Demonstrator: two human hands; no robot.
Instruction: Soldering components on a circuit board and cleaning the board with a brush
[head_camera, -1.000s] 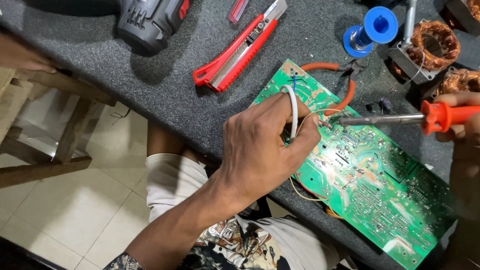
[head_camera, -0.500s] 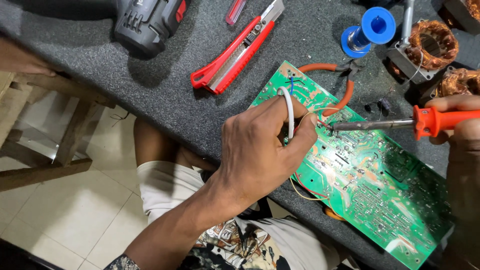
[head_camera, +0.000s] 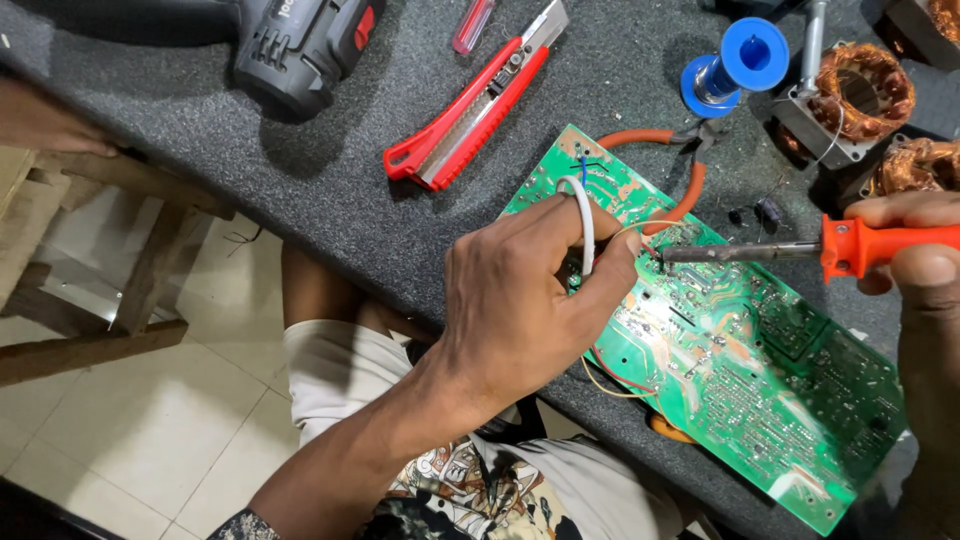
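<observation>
Nearest me, my left hand (head_camera: 520, 300) rests on the green circuit board (head_camera: 740, 380), which lies at the bench's (head_camera: 300, 190) near edge and overhangs it slightly. Its fingers are pinched together on a thin yellowish wire (head_camera: 632, 232), with a white wire (head_camera: 585, 225) looped across the index finger. Just beyond the fingertips, the metal tip of the soldering iron (head_camera: 800, 250) touches the board beside that wire; my right hand (head_camera: 915, 260) is wrapped tight around its orange handle at the bench's right side. Behind the board lie orange-handled pliers (head_camera: 680, 165), then a red utility knife (head_camera: 475, 105) toward the middle. Further back sit a blue solder spool (head_camera: 735, 65), copper-wound motor coils (head_camera: 860, 95) at the far right corner, and a dark cordless drill (head_camera: 300, 45) at the far left.
</observation>
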